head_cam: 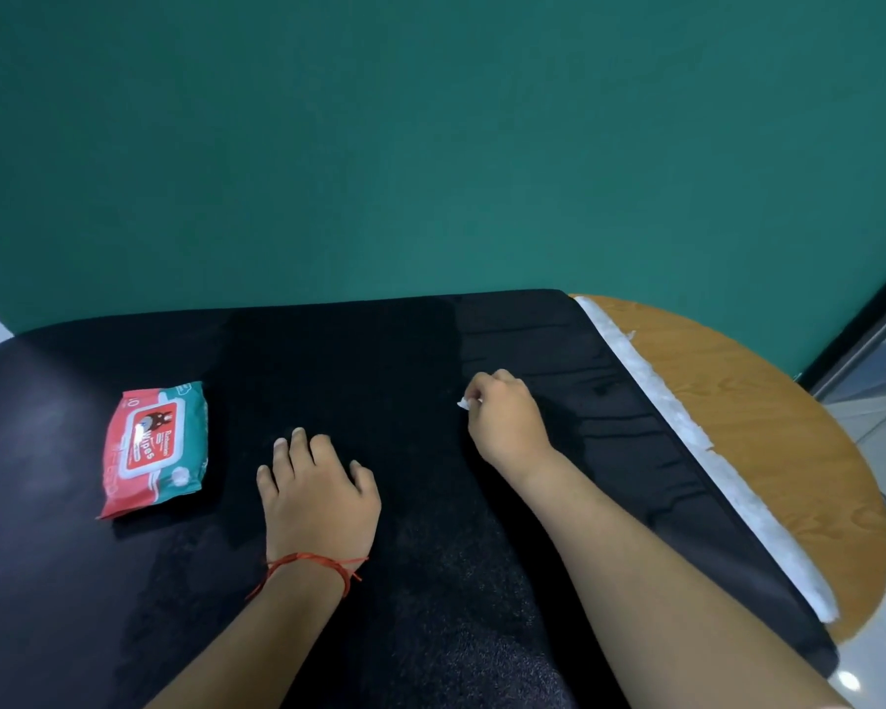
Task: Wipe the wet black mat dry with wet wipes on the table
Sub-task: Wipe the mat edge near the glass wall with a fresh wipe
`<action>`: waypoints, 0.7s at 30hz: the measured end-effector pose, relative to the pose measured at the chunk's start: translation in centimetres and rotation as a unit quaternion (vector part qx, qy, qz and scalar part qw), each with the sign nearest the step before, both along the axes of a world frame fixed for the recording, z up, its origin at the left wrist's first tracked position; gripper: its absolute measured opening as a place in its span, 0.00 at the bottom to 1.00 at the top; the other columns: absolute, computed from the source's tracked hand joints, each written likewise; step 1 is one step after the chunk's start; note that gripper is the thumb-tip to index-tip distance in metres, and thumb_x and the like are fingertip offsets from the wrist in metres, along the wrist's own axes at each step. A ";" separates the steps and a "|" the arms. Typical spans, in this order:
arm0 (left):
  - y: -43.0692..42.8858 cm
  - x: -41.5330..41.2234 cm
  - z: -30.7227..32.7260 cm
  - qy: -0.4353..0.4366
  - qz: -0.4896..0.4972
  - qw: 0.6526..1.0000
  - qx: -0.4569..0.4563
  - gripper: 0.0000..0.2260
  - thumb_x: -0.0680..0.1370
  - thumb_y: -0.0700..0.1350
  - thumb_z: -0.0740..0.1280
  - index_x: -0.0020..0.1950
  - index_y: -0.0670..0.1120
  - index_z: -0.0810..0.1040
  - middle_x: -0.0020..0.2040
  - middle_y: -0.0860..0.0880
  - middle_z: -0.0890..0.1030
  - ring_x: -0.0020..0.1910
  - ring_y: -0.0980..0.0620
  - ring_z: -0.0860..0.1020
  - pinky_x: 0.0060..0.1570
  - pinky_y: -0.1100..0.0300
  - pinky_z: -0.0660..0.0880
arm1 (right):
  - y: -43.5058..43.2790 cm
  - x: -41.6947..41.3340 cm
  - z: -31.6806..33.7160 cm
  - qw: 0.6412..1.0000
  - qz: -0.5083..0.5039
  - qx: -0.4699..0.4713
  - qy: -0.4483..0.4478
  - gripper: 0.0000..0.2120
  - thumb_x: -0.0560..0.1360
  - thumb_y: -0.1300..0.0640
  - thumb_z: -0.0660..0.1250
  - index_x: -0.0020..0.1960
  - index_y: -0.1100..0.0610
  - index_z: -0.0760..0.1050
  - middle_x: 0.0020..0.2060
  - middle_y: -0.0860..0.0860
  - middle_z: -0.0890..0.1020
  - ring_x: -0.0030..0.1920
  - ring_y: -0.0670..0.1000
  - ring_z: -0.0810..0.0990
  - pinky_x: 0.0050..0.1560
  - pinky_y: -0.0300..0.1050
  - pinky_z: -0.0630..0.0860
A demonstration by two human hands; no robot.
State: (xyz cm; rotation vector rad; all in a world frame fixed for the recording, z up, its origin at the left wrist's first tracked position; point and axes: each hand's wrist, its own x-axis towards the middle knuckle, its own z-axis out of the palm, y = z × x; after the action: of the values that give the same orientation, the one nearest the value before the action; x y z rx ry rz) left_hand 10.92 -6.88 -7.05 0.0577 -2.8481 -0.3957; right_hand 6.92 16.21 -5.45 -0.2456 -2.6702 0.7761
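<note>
— Under both hands, what lies there?
— The black mat point(430, 580), spread over the desk point(748, 427).
— How is the left hand?
— The left hand point(318, 496) rests flat on the mat, palm down, fingers straight and a little spread, holding nothing. A red string point(310, 561) circles its wrist.
— And the right hand?
— The right hand point(505, 417) is farther forward, to the right of the left one. Its fingers are curled and pinch a small white wad of wet wipe point(464, 402), which peeps out on the hand's left side, down at the mat's surface.
— Where is the pack?
— The pack of wet wipes point(157, 447) lies on the mat just left of the left hand, not touching it.
— Anything beyond the right hand?
— To its right, faint streaks show on the mat, then a white strip point(686, 427) along the mat's edge, then bare wood of the desk.
</note>
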 end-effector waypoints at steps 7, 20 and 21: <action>0.0 0.0 -0.1 0.004 0.001 1.000 0.001 0.21 0.80 0.50 0.65 0.69 0.40 0.76 0.74 0.38 0.74 0.77 0.36 0.68 0.75 0.34 0.65 | 2.5 -2.4 0.7 1.000 -0.021 0.010 -0.022 0.07 0.80 0.64 0.67 0.46 0.56 0.81 0.48 0.54 0.78 0.52 0.59 0.78 0.49 0.50 0.78; -0.1 0.0 0.3 -0.016 -0.004 1.000 -0.004 0.21 0.81 0.51 0.62 0.70 0.41 0.75 0.76 0.38 0.73 0.78 0.37 0.66 0.76 0.35 0.63 | 5.9 1.7 -0.1 0.996 -0.085 0.041 0.001 0.05 0.80 0.65 0.67 0.47 0.60 0.81 0.44 0.54 0.76 0.48 0.62 0.77 0.44 0.46 0.65; -0.1 0.0 0.3 -0.017 -0.004 1.000 -0.004 0.21 0.81 0.52 0.62 0.70 0.41 0.75 0.76 0.38 0.72 0.78 0.37 0.66 0.76 0.35 0.63 | 5.1 1.4 -0.1 0.997 -0.074 0.038 0.001 0.05 0.80 0.65 0.67 0.47 0.60 0.81 0.44 0.53 0.75 0.48 0.61 0.77 0.44 0.46 0.65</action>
State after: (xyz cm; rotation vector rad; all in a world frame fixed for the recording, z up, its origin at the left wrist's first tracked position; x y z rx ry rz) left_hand 10.92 -7.01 -6.78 0.0530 -2.8847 -0.3883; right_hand 8.30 21.31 -5.54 -0.4168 -2.6378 0.6266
